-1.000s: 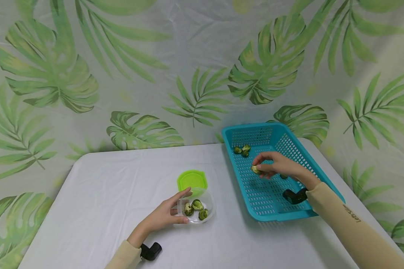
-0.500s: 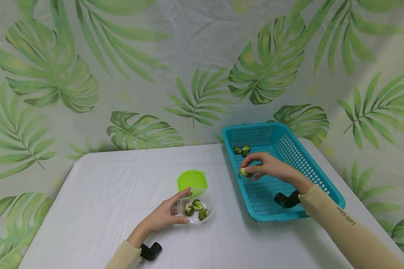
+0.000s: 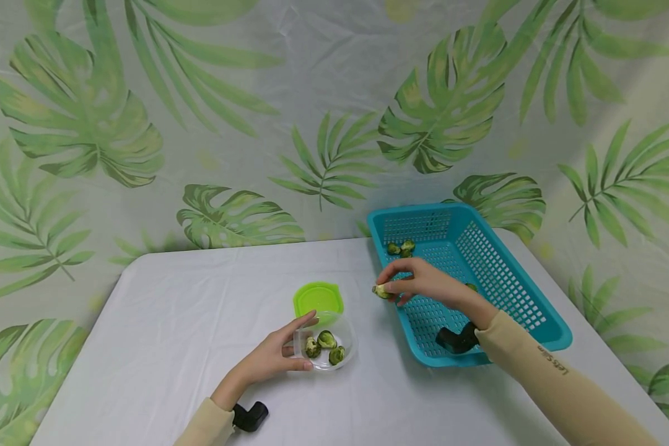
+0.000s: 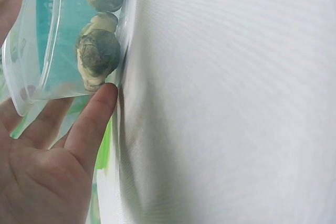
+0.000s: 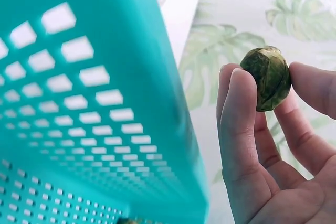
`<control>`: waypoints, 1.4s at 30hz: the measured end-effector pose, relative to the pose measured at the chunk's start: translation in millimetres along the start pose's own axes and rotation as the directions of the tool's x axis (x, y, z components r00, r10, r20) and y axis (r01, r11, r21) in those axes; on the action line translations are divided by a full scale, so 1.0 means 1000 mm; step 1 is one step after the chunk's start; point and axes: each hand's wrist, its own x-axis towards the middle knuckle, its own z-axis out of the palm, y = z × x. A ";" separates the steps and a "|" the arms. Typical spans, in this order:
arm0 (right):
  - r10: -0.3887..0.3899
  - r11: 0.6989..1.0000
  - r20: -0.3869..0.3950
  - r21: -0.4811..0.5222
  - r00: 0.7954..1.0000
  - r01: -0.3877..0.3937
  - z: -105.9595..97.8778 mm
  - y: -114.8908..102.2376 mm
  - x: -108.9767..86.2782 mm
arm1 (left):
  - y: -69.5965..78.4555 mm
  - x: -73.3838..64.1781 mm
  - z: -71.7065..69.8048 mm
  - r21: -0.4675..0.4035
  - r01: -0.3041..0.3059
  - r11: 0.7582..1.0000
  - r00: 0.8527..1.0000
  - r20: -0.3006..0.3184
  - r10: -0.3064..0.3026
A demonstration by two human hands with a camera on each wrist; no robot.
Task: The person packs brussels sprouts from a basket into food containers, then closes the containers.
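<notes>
My right hand [image 3: 424,286] pinches a Brussels sprout [image 3: 381,291] between thumb and fingertips, just past the left rim of a turquoise basket [image 3: 496,272]. The right wrist view shows that sprout [image 5: 266,80] close up, outside the basket's wall. On the table, a small clear plastic container [image 3: 351,334] is held at its left side by my left hand [image 3: 273,358], thumb near and fingers far. Several Brussels sprouts [image 3: 327,339] lie in it, and some show through its wall [image 4: 100,53] in the left wrist view.
Behind the container lies a bright green lid [image 3: 318,297], partly covered by it. Sprouts [image 3: 393,248] sit in the basket's far left corner, and another sprout [image 3: 471,287] shows beyond my right hand. A white cloth covers the table [image 3: 201,310]; a leaf-print curtain [image 3: 334,93] hangs behind.
My right hand has carried the pinched sprout leftward, from over the basket's middle to beyond its left rim. My left hand and the container have stayed put.
</notes>
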 end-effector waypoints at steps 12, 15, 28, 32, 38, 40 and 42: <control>-0.009 1.000 0.062 0.017 0.998 0.008 0.021 -0.011 0.010 | 0.002 0.000 0.000 -0.008 0.005 1.000 1.000 0.005 -0.005; -0.022 1.000 0.077 0.017 0.997 0.021 0.028 -0.013 0.014 | 0.002 0.000 -0.001 -0.020 0.012 1.000 1.000 0.005 -0.012; -0.035 0.999 0.137 0.018 0.990 0.033 0.054 -0.018 0.027 | 0.002 0.000 0.000 -0.014 0.016 1.000 1.000 0.009 -0.016; -0.034 0.999 0.156 0.013 0.987 0.032 0.061 -0.017 0.030 | 0.002 0.000 0.000 -0.017 0.026 1.000 1.000 0.006 -0.026; -0.041 0.999 0.179 -0.013 0.983 0.044 0.069 -0.017 0.035 | 0.003 0.000 0.001 -0.015 0.027 1.000 1.000 0.005 -0.027; -0.041 0.999 0.186 -0.022 0.982 0.045 0.071 -0.017 0.037 | 0.003 0.000 0.001 -0.021 0.030 0.999 1.000 0.006 -0.030; -0.036 0.999 0.192 -0.028 0.981 0.042 0.074 -0.017 0.039 | 0.003 0.000 0.001 -0.029 0.033 0.999 0.999 0.006 -0.032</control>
